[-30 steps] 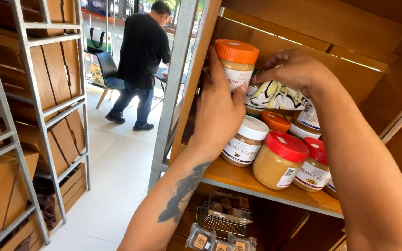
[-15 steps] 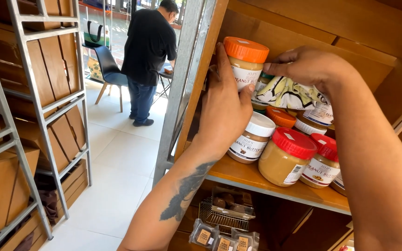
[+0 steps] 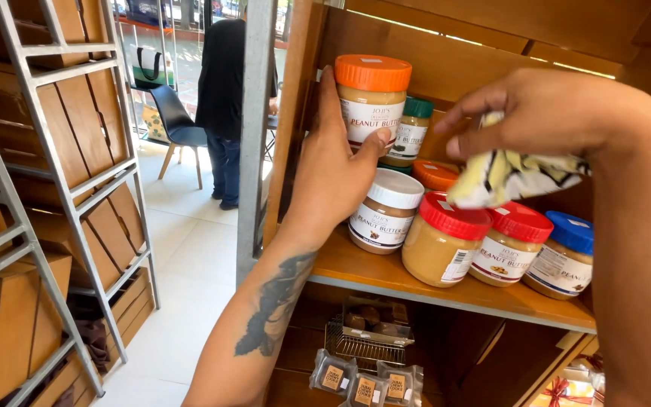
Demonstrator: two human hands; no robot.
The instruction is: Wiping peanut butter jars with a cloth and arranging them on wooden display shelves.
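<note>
A tattooed left hand (image 3: 333,177) closes thumb and fingers around an orange-lidded jar (image 3: 371,102), stacked atop a white-lidded jar (image 3: 384,219) on a wooden shelf (image 3: 416,280). The right hand (image 3: 548,113) clutches a crumpled patterned cloth (image 3: 514,177) above red-lidded jars (image 3: 446,239). Beyond, a person in black (image 3: 227,90) stands by a chair (image 3: 171,113).

Bare forearms (left (image 3: 276,316) tattooed)
</note>
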